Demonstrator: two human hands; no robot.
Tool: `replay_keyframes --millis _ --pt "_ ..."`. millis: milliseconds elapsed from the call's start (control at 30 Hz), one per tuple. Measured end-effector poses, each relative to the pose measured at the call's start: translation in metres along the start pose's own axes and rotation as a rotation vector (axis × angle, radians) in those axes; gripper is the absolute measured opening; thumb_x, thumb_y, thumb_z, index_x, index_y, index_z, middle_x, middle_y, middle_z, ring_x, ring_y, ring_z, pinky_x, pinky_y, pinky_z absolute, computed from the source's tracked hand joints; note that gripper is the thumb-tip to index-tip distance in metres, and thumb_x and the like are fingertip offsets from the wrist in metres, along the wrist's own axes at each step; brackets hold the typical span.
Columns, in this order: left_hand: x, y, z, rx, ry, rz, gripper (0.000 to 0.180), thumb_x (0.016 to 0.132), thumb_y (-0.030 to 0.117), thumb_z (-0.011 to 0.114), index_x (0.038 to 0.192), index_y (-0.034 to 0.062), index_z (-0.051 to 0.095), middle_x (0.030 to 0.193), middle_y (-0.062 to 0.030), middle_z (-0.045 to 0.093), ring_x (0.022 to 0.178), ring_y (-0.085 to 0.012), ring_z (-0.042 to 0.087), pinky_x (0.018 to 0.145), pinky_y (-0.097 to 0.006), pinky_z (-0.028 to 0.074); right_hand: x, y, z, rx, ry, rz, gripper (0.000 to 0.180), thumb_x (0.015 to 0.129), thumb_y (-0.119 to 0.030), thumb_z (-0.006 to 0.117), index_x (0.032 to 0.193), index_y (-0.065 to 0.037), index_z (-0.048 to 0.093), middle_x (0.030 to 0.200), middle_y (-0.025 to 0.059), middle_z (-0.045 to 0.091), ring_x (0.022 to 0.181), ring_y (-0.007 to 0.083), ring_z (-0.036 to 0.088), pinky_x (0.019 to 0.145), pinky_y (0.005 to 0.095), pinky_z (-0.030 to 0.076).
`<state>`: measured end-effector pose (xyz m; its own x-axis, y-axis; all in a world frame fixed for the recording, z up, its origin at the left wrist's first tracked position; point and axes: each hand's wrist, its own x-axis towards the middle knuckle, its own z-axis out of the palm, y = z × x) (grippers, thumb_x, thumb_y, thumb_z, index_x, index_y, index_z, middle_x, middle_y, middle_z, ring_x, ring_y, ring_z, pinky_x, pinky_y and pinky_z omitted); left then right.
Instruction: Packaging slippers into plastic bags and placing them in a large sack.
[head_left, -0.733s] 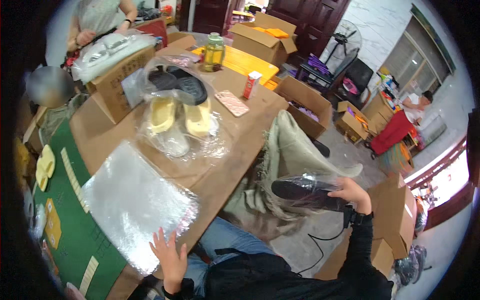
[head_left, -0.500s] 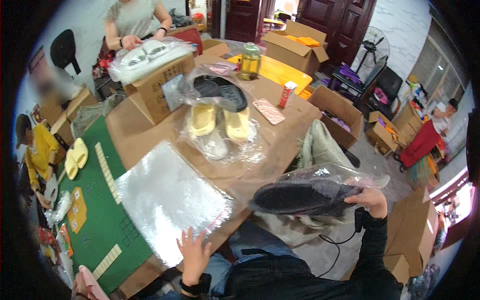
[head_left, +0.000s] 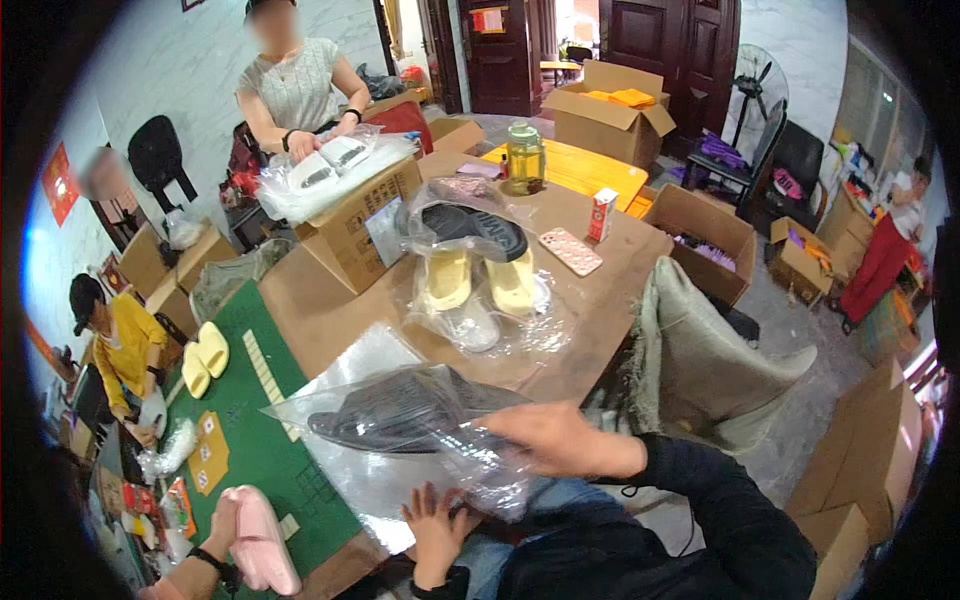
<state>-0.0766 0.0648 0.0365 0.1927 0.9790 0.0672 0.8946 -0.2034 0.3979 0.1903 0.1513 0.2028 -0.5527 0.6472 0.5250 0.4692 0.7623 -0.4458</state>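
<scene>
My right hand (head_left: pixel 555 438) grips one end of a clear plastic bag with black slippers (head_left: pixel 390 412) in it. The bagged slippers hang over a shiny silvery sheet or stack of clear bags (head_left: pixel 365 490) at the table's near edge and cover part of it. Fingers spread, my left hand (head_left: pixel 435 530) is at the near edge of that silvery stack and holds nothing. Farther in on the brown tabletop (head_left: pixel 530 375) lie bagged yellow slippers (head_left: pixel 512 285), with bagged black slippers (head_left: pixel 485 232) just behind them.
A phone (head_left: pixel 571 251), a small red-and-white carton (head_left: pixel 601 215) and a green-lidded jar (head_left: pixel 524 158) stand or lie farther back. A co-worker handles bagged slippers on a cardboard box (head_left: pixel 350 240). At left, another person's hand (head_left: pixel 222 525) holds pink slippers (head_left: pixel 262 545) by a green mat (head_left: pixel 275 455).
My right hand has carried the bagged black slippers leftward from the table's right side to above the silvery stack. Pink slippers in another person's hand have come farther into view at lower left.
</scene>
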Motion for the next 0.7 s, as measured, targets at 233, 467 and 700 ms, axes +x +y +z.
replay_keyframes --millis 233,467,700 --pt "-0.006 0.007 -0.001 -0.049 0.016 -0.012 0.044 0.084 0.029 0.062 0.124 0.0106 0.055 0.130 -0.0266 0.048 0.125 -0.0442 0.039 0.103 -0.065 0.019 0.043 -0.005 0.130 -0.072 -0.158 -0.007 0.058 0.079 -0.032 0.066 0.129 -0.006 0.049 0.125 0.0116 0.057 0.108 0.0312 0.057 0.086 0.0389 0.050" --pt "-0.011 -0.003 -0.049 -0.365 0.164 -0.136 0.023 0.085 0.015 0.061 0.104 0.0026 0.065 0.108 -0.0208 0.062 0.102 -0.0364 0.059 0.087 -0.043 0.046 0.030 0.013 0.111 0.058 -0.298 0.046 0.047 0.081 -0.035 0.066 0.117 -0.005 0.056 0.109 0.0147 0.063 0.100 0.0318 0.060 0.083 0.0416 0.048" --pt "-0.055 -0.118 -0.101 -0.154 0.849 -0.522 0.031 0.076 -0.002 0.058 0.107 -0.0026 0.060 0.112 -0.0200 0.059 0.108 -0.0360 0.054 0.098 -0.041 0.039 0.018 0.020 0.094 0.041 -0.278 0.130 0.036 0.083 -0.030 0.064 0.111 -0.007 0.060 0.097 0.0144 0.066 0.088 0.0334 0.063 0.077 0.0411 0.050"
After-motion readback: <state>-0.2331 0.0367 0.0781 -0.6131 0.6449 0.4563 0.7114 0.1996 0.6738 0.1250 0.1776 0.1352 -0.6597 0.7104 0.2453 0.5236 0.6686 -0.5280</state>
